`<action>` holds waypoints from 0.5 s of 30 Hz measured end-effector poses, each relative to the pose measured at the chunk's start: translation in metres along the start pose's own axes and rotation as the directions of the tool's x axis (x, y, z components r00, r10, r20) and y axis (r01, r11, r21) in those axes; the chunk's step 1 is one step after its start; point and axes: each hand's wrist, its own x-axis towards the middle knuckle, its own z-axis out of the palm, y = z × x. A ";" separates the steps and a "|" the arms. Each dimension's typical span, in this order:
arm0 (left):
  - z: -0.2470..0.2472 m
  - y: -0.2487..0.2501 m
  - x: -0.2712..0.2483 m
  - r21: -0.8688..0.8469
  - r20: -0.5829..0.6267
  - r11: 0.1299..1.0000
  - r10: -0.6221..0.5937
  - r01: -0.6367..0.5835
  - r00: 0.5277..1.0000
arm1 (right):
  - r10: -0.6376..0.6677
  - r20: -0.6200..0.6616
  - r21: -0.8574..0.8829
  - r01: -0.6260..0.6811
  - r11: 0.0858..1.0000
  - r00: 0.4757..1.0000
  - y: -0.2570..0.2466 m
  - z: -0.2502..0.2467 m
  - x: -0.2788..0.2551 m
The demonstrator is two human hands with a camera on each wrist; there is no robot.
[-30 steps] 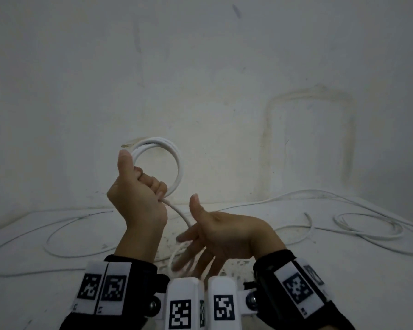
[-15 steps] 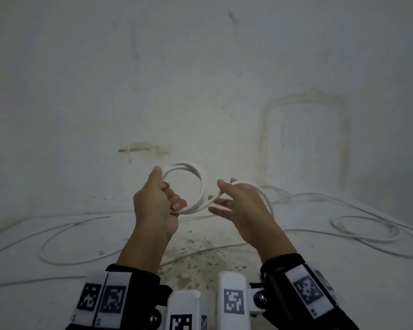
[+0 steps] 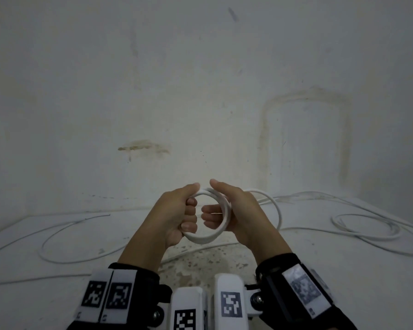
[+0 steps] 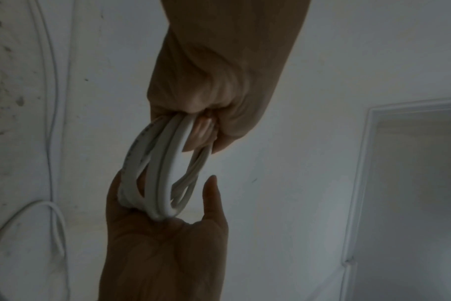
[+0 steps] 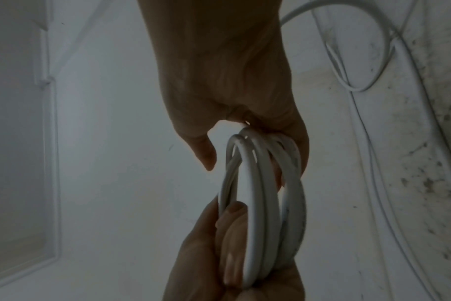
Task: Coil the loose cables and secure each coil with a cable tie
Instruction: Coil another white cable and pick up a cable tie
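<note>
One white cable coil (image 3: 209,217), upright at frame centre, faces the camera; left hand (image 3: 174,217) and right hand (image 3: 234,215) each grip it, fingers curled round.

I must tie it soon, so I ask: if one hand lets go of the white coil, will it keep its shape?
Probably not fully. The coil loops already splay apart between the left hand and right hand, so it seems springy. The trailing cable may tug it open.
</note>
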 end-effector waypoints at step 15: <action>-0.012 0.007 -0.004 0.141 0.101 0.988 -0.084 0.069 0.991 | -0.070 0.144 -0.212 0.099 0.972 0.987 0.011 -0.001 0.003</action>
